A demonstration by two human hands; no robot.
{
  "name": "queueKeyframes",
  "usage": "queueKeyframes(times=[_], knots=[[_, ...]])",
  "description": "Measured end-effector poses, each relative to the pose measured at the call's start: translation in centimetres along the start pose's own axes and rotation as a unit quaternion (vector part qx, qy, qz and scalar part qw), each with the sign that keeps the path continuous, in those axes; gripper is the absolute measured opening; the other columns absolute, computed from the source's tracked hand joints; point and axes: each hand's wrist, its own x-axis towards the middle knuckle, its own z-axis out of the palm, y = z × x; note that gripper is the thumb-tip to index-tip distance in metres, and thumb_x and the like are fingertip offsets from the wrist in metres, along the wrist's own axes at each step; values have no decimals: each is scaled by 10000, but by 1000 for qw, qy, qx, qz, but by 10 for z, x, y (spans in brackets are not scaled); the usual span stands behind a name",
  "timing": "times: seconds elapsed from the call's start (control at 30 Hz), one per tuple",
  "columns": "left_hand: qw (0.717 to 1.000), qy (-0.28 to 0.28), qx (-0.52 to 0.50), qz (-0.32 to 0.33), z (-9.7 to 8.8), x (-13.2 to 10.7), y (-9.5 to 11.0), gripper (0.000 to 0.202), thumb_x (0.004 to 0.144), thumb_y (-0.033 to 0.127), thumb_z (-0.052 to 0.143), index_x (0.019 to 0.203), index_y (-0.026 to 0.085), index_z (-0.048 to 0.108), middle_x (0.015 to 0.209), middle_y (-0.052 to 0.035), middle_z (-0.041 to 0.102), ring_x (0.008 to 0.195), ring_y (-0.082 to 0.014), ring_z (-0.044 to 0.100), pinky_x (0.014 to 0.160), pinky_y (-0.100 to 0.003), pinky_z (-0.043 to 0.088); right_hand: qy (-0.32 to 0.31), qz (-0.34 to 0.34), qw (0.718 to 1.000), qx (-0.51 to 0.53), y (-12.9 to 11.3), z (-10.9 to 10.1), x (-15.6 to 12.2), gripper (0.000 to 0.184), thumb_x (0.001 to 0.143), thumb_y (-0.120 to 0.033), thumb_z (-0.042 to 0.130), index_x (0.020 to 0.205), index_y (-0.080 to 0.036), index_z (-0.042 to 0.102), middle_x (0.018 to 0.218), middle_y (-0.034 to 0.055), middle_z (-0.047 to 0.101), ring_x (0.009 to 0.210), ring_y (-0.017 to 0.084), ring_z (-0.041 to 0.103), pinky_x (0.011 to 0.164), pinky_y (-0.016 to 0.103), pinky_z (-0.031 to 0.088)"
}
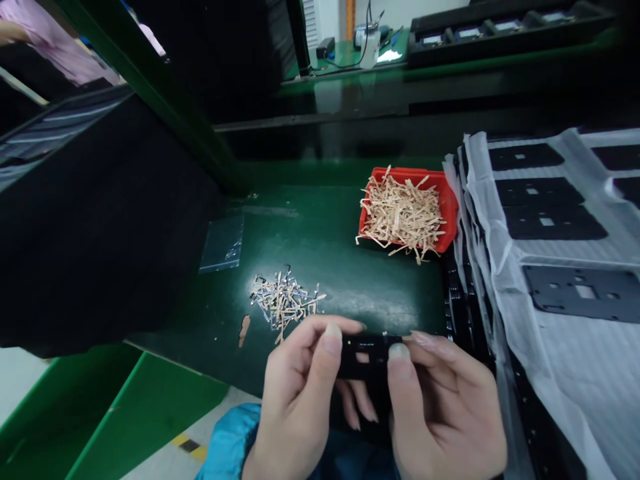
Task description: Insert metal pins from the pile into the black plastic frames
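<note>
Both hands hold a small black plate (367, 367) with a square cutout, low in the head view near the table's front edge. My left hand (307, 380) is closed on its left end, thumb on the face and fingers behind. My right hand (440, 400) grips the right end, thumb on top. A bit of something tan shows at the right fingertips; I cannot make out what it is. Beyond my left hand lies a loose pile of small thin strips (285, 300), tan and dark. A red bin (450, 213) heaped with pale tan strips (400, 210) stands farther back.
At the right, stacked trays lined with white sheet (565, 360) carry black plates (590, 291) with cutouts. A clear plastic bag (223, 243) lies on the green table (325, 247). A black-covered box (100, 220) and green post (165, 87) flank the left. A person in pink (55, 40) is beyond.
</note>
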Motion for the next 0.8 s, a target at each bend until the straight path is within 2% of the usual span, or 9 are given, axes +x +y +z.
queueKeyframes(times=[0.13,0.23,0.37,0.53,0.67,0.8], knots=[[999,16,-30,-32,2,3,-5,405,971,551,712,903,156,650,503,-2,667,394,-111,613,388,-153,500,-8,-25,1000,8,1,1,1,311,851,-66,767,1129,-194,712,894,-21,817,714,106,788,725,172,649],[999,6,-42,-34,3,4,-6,396,984,542,695,903,159,634,508,-10,678,383,-115,607,383,-160,494,-4,-33,999,9,2,1,2,313,848,-55,766,1124,-195,716,891,-32,814,712,84,782,733,133,636],[1000,5,-5,-13,3,3,-4,433,986,579,671,907,153,654,513,-8,663,409,-117,617,402,-159,488,10,-28,1000,2,4,1,0,300,832,-63,788,1097,-193,732,907,-8,815,739,112,787,761,179,656],[997,49,52,24,5,3,-8,453,996,604,640,829,185,595,477,47,578,356,-84,564,363,-125,430,11,-34,999,0,4,1,-2,277,834,-84,792,1080,-200,741,877,-2,811,721,132,784,734,215,672],[995,52,66,46,6,4,-18,467,1063,575,530,778,206,522,517,23,652,335,-69,546,337,-112,403,9,-19,1000,-1,2,1,-3,283,833,-86,795,1079,-218,745,896,-19,808,757,104,788,758,155,656],[993,49,92,60,5,6,-17,441,1080,559,502,833,202,583,557,-5,712,373,-96,607,360,-131,450,6,-5,1000,6,1,2,-3,288,849,-89,785,1097,-229,737,933,-32,810,773,73,789,776,100,630]])
